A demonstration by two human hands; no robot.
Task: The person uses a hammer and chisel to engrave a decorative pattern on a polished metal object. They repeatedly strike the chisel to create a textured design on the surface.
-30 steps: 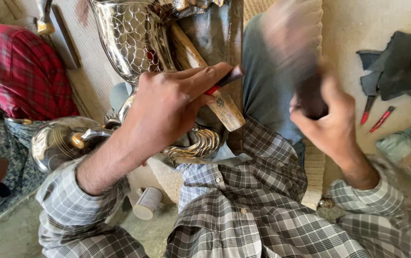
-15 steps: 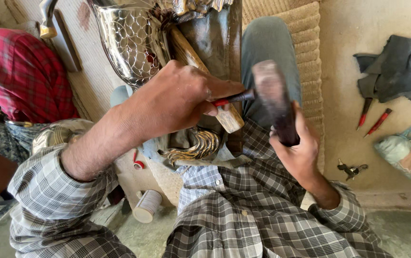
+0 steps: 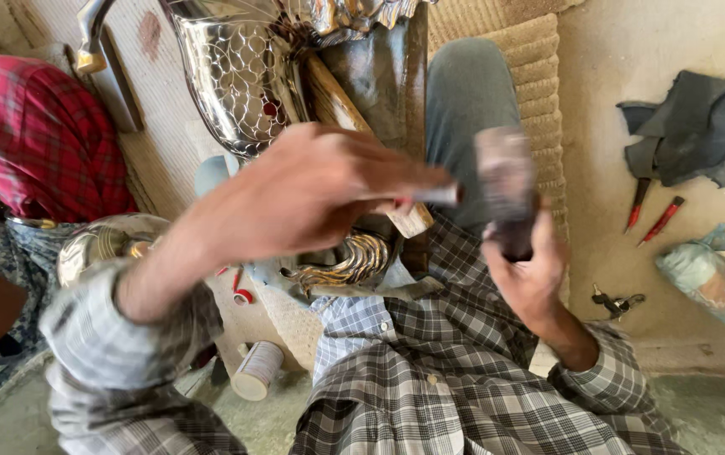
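L hand is clenched around a slim metal punch, tip pointing right, red mark near the grip; hand is motion-blurred. R hand grips the handle of a hammer, head raised, just beside the punch end, also blurred. Workpiece: a silver-coloured embossed metal vessel, lying above the hands against a dark block and propped by a wooden wedge. Surface is bright and reflective, w/ a scale or net pattern covering the visible flank; edges of the pattern look crisp. Judgement: chasing is well advanced, since most of the visible side carries relief, but tools remain in hand, so work appears unfinished; the far side is hidden, extent there cannot be told. A curled, ribbed metal piece sits below the L hand, at the lap. Surroundings: another shiny rounded piece at left, a small white cup on the floor, two red-handled tools by a dark cloth at right, a plastic bag nearby. A person in red plaid sits at left.
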